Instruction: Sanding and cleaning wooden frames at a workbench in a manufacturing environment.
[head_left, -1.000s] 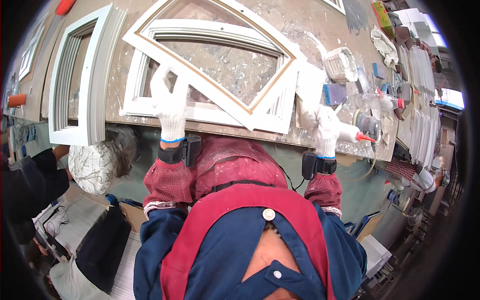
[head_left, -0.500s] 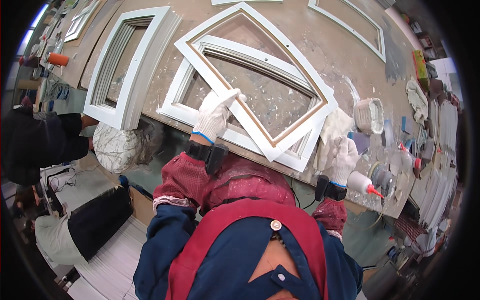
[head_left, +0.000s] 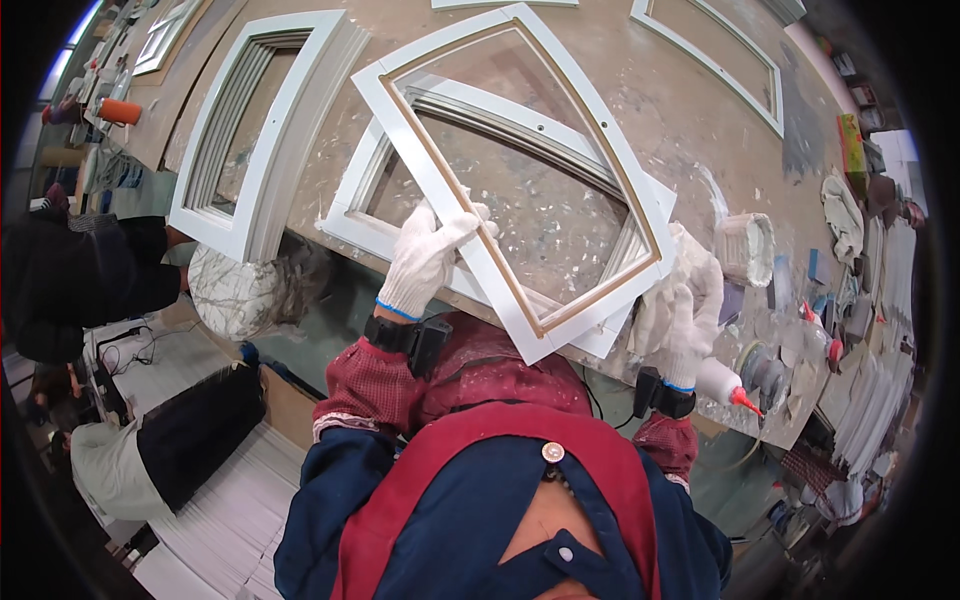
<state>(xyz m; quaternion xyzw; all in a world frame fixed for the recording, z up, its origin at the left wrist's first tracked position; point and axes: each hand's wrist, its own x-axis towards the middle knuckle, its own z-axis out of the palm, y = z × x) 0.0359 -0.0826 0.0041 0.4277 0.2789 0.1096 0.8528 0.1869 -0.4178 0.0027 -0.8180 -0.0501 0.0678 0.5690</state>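
Our left hand (head_left: 425, 262) is curled round the left side of the top white frame (head_left: 413, 150). That slants over the frame pile (head_left: 353, 190), its low corner past the table's (head_left: 700, 125) near edge. Our right hand (head_left: 692, 330) is half bent by the white cloth (head_left: 648, 322); we can't tell if it holds anything. If our grip slips, the frame could drop and scratch the pile. More room lies toward the far edge.

Askew white, brown-lined frame (head_left: 500, 290)

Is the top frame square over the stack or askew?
Askew: the top frame crosses the stack at an angle, its near corner jutting past it.
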